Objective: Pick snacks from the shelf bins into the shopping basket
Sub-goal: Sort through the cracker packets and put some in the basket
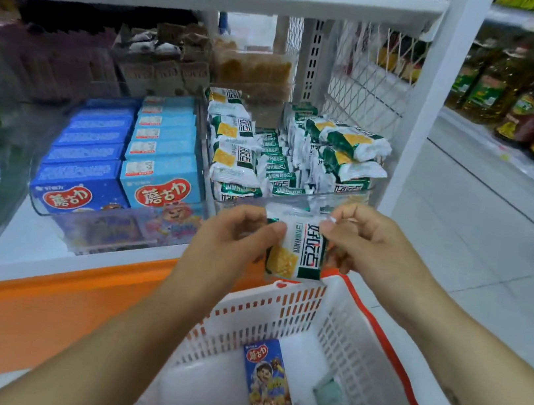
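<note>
Hovering over the basket (277,311), left hand (236,236) and right hand (366,245) each have a pinching grip on 1 cracker packet (299,252).

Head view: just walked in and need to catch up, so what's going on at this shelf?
A person is shopping for snacks. The left hand and right hand both pinch a green-and-white snack packet above the far rim of the white basket, in front of the clear bin of matching packets. A blue snack box already lies in the basket.
</note>
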`<state>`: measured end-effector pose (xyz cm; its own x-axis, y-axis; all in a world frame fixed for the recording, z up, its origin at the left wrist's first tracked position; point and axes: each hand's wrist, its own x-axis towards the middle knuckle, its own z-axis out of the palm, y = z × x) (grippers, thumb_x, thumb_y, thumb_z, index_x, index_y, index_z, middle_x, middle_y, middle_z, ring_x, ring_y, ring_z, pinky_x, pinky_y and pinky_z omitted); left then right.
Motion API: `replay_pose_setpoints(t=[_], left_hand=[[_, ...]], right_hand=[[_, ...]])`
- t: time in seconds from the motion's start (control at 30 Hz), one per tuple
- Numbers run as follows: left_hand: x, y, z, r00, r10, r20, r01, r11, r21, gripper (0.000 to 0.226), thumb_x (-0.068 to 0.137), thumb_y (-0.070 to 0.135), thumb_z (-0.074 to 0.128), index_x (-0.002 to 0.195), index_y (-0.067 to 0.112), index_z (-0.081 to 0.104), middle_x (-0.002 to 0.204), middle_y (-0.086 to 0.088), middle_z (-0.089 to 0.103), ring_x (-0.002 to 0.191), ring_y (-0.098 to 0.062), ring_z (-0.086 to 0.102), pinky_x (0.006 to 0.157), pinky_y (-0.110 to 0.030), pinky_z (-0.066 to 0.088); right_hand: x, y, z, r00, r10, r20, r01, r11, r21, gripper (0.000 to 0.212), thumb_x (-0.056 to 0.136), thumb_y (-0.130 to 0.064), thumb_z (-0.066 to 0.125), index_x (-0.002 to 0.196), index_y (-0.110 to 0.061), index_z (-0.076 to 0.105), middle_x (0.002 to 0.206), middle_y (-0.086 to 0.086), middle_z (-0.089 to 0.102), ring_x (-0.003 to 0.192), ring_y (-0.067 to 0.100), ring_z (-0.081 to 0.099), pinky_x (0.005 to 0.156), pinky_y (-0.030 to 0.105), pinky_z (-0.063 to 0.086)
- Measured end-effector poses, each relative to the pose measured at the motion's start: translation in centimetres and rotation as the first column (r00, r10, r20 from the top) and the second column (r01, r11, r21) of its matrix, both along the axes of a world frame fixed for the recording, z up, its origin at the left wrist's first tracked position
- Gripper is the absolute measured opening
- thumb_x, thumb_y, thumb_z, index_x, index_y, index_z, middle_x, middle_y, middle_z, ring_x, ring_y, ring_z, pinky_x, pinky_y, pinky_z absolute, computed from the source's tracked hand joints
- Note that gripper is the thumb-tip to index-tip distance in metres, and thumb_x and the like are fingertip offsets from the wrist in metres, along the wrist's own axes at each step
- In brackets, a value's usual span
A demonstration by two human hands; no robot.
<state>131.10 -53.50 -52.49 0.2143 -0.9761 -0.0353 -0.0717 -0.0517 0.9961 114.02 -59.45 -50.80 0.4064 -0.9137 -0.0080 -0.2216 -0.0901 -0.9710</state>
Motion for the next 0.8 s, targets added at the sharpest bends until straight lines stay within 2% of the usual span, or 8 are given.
replay_pose_setpoints(t=[0.1,0.27,0.43,0.53,0.6,0.67,0.73,0.8], left_hand=[[-0.6,0.2,-0.6,0.993,-0.002,-0.116,0.008,0.999,0.046,0.011,0.089,0.018,0.061,0.087,0.007,0.062,0.094,-0.011,0.073,0.09,-0.028,0.071,0.088,-0.046,0.054],[-1.1,0.3,-1.0,0.989,-0.017,-0.147,0.025,0.998,0.056,0.009,0.087,0.018,0.06,0.088,0.011,0.065,0.097,-0.01,0.073,0.09,-0.024,0.071,0.087,-0.04,0.054],[-1.4,0.1,-1.3,0.973,-0.031,-0.227,0.053,0.994,0.094,0.009,0.088,0.016,0.057,0.089,0.012,0.064,0.096,-0.01,0.074,0.091,-0.026,0.071,0.086,-0.04,0.054],[-1.4,0.2,-1.3,0.962,-0.03,-0.27,0.066,0.99,0.126,0.011,0.088,0.017,0.057,0.093,0.01,0.064,0.094,-0.008,0.075,0.085,-0.022,0.072,0.08,-0.034,0.055],[-1.3,0.2,-1.3,0.95,-0.011,-0.312,0.058,0.988,0.142,0.018,0.083,0.021,0.059,0.095,0.008,0.063,0.094,-0.01,0.075,0.083,-0.022,0.072,0.077,-0.031,0.057],[-1.1,0.2,-1.2,0.934,0.012,-0.356,0.048,0.986,0.16,0.03,0.076,0.026,0.061,0.099,0.007,0.063,0.095,-0.011,0.074,0.085,-0.024,0.072,0.078,-0.032,0.057],[-0.8,0.3,-1.0,0.922,0.002,-0.387,0.075,0.98,0.185,0.037,0.076,0.028,0.06,0.107,0.009,0.063,0.098,-0.011,0.074,0.09,-0.025,0.071,0.084,-0.036,0.054],[-0.6,0.4,-1.0,0.93,-0.029,-0.367,0.121,0.966,0.23,0.04,0.077,0.03,0.06,0.112,0.011,0.064,0.102,-0.01,0.073,0.096,-0.024,0.07,0.094,-0.042,0.049]], right_hand=[[-0.3,0.3,-0.6,0.999,-0.022,0.037,0.022,1.0,0.019,0.015,0.091,-0.026,0.059,0.081,-0.018,0.065,0.076,-0.003,0.072,0.066,0.008,0.062,0.064,0.027,0.045],[-0.4,0.2,-1.3,0.967,-0.107,0.232,0.047,0.967,0.25,0.017,0.09,-0.021,0.059,0.079,-0.013,0.069,0.078,0.004,0.073,0.063,0.01,0.066,0.053,0.017,0.046],[-0.2,0.1,-1.9,0.936,-0.171,0.308,0.044,0.924,0.38,0.018,0.091,-0.012,0.056,0.075,-0.009,0.064,0.065,0.002,0.068,0.051,0.007,0.061,0.045,0.015,0.043],[-0.4,0.0,-2.1,0.959,-0.095,0.269,-0.005,0.936,0.351,0.018,0.088,-0.024,0.06,0.086,-0.008,0.066,0.078,0.006,0.073,0.065,0.014,0.067,0.057,0.021,0.05],[-0.7,0.0,-2.1,0.991,0.07,0.113,-0.1,0.954,0.282,0.035,0.078,-0.041,0.064,0.1,-0.014,0.068,0.092,0.003,0.075,0.082,0.019,0.071,0.07,0.029,0.054],[-0.6,0.3,-2.1,0.985,0.172,0.02,-0.172,0.952,0.252,0.041,0.074,-0.039,0.068,0.11,-0.019,0.067,0.1,0.001,0.074,0.094,0.021,0.07,0.083,0.04,0.055],[-0.6,0.2,-2.1,0.989,0.121,0.079,-0.139,0.948,0.287,0.037,0.076,-0.028,0.067,0.109,-0.013,0.068,0.101,0.006,0.074,0.097,0.025,0.069,0.089,0.044,0.052],[-0.7,-0.1,-2.1,0.987,0.029,0.155,-0.083,0.932,0.352,0.04,0.074,-0.025,0.066,0.107,-0.003,0.066,0.099,0.011,0.073,0.092,0.027,0.069,0.088,0.042,0.052]])
